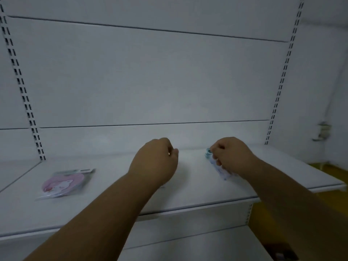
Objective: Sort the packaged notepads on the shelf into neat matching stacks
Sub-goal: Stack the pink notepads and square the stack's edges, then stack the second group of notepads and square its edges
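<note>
A pink packaged notepad (65, 183) lies flat on the white shelf (113, 194) at the left. My right hand (230, 154) is closed around a blue packaged notepad (211, 157), of which only the left edge shows past my fingers. My left hand (155, 162) hovers over the middle of the shelf, its fingers curled in a loose fist with nothing visible in it. The image is blurred, so the prints on the packages are hard to read.
The white back panel (150, 81) rises behind the shelf, with slotted uprights (24, 95) at the left and at the right (282, 80). A lower shelf (197, 247) sits below the front edge. Yellow floor (327, 170) shows at the right.
</note>
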### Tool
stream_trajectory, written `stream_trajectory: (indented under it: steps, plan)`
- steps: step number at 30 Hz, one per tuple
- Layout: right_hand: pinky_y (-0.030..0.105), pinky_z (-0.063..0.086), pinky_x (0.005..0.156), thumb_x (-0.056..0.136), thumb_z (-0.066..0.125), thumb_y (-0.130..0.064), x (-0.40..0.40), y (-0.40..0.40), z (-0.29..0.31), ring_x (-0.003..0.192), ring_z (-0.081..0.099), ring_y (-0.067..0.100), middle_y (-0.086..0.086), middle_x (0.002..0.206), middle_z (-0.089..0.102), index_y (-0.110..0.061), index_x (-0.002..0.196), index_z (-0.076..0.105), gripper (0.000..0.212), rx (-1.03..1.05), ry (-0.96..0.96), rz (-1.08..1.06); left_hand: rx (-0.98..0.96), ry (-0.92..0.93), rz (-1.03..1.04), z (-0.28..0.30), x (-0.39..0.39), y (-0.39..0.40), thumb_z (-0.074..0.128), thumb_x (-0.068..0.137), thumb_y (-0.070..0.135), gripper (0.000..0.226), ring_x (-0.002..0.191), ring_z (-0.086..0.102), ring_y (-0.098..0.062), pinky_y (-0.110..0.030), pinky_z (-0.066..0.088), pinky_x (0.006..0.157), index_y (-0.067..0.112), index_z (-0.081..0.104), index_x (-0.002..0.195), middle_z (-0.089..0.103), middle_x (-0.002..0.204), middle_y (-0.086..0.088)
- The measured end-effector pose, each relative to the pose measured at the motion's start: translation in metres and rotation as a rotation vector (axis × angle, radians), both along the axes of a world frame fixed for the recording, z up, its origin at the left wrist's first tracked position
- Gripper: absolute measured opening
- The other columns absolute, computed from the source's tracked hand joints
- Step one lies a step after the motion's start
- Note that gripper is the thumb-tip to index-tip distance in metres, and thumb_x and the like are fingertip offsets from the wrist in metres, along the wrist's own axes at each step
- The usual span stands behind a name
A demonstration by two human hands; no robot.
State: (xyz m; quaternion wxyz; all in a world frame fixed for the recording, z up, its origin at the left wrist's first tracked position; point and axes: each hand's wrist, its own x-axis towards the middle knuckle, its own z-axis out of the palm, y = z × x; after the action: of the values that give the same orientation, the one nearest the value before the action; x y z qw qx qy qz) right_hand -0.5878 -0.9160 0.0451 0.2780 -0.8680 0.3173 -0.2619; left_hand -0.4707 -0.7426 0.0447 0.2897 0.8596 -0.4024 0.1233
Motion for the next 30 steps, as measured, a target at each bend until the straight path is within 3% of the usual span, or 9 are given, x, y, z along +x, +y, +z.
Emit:
stream_trajectory:
  steps: [6,10,13,16,19,22,24,27,30]
  plan:
    - [0.030,0.050,0.077,0.091,0.061,-0.024,-0.034,-0.075,-0.007,0.090,0.064,0.021,0.009,0.104,0.072,-0.009,0.100,0.074,0.022,-0.139,0.165,-0.017,0.115,0.221,-0.098,-0.017,-0.042,-0.085,0.047,0.097,0.038,0.035,0.083,0.059,-0.019,-0.026,0.044,0.069,0.009,0.066,0.100,0.068,0.101,-0.008]
    - [0.026,0.045,0.066,0.087,0.062,-0.043,-0.041,-0.106,-0.027,0.081,0.061,0.018,0.006,0.098,0.067,-0.015,0.108,0.063,0.035,-0.113,0.287,-0.059,0.403,0.211,-0.064,-0.030,-0.054,-0.133,0.029,0.103,0.046,0.050,0.107,0.059,-0.028,-0.034,0.047,0.091,0.013,0.053,0.131,0.060,0.125,-0.014]
    - [0.023,0.041,0.052,0.090,0.058,-0.042,-0.039,-0.110,-0.037,0.068,0.057,0.013,0.004,0.090,0.063,-0.011,0.106,0.064,0.035,-0.066,0.240,-0.028,0.440,0.172,-0.010,-0.037,-0.061,-0.157,0.030,0.100,0.050,0.049,0.113,0.056,-0.031,-0.040,0.048,0.097,0.024,0.041,0.141,0.055,0.132,-0.014]
    - [0.023,0.038,0.049,0.090,0.061,-0.035,-0.034,-0.109,-0.041,0.061,0.050,0.012,0.004,0.081,0.057,-0.007,0.101,0.063,0.030,0.019,0.166,-0.006,0.316,0.308,0.096,-0.045,-0.061,-0.174,0.033,0.090,0.053,0.054,0.099,0.058,-0.025,-0.041,0.052,0.092,0.017,0.054,0.124,0.061,0.121,-0.010]
    - [0.031,0.052,0.058,0.086,0.064,-0.021,-0.034,-0.108,-0.043,0.059,0.051,0.012,0.003,0.072,0.054,-0.011,0.083,0.057,0.013,0.169,0.021,0.024,0.161,0.451,0.181,-0.045,-0.066,-0.174,0.040,0.077,0.050,0.056,0.098,0.061,-0.027,-0.042,0.052,0.092,0.014,0.063,0.114,0.065,0.110,-0.010]
    - [0.026,0.050,0.053,0.089,0.063,-0.014,-0.038,-0.099,-0.040,0.065,0.057,0.009,0.003,0.085,0.057,-0.015,0.091,0.048,0.015,0.372,-0.188,0.085,-0.063,0.571,0.161,-0.037,-0.068,-0.162,0.049,0.091,0.031,0.030,0.093,0.065,-0.030,-0.039,0.055,0.087,0.007,0.061,0.105,0.065,0.101,-0.011]
    - [0.032,0.060,0.064,0.090,0.063,-0.016,-0.033,-0.092,-0.037,0.073,0.067,0.013,0.002,0.091,0.067,-0.014,0.095,0.056,0.009,0.407,-0.294,0.136,-0.256,0.623,0.114,-0.036,-0.064,-0.150,0.053,0.091,0.018,0.024,0.091,0.069,-0.033,-0.044,0.059,0.082,0.003,0.057,0.110,0.068,0.103,-0.016]
    - [0.038,0.063,0.072,0.090,0.062,-0.019,-0.024,-0.078,-0.031,0.077,0.074,0.016,0.001,0.092,0.074,-0.021,0.099,0.067,0.011,0.456,-0.419,0.198,-0.489,0.630,-0.013,-0.036,-0.070,-0.128,0.058,0.094,0.021,0.022,0.091,0.071,-0.021,-0.042,0.061,0.080,0.019,0.053,0.114,0.068,0.110,-0.005]
    - [0.037,0.063,0.067,0.089,0.065,-0.026,-0.015,-0.062,-0.033,0.080,0.075,0.018,0.003,0.100,0.071,-0.025,0.103,0.055,0.017,0.608,-0.477,0.250,-0.537,0.625,-0.162,-0.043,-0.077,-0.113,0.052,0.098,0.032,0.018,0.091,0.070,-0.010,-0.024,0.061,0.075,0.027,0.051,0.116,0.067,0.113,0.004]
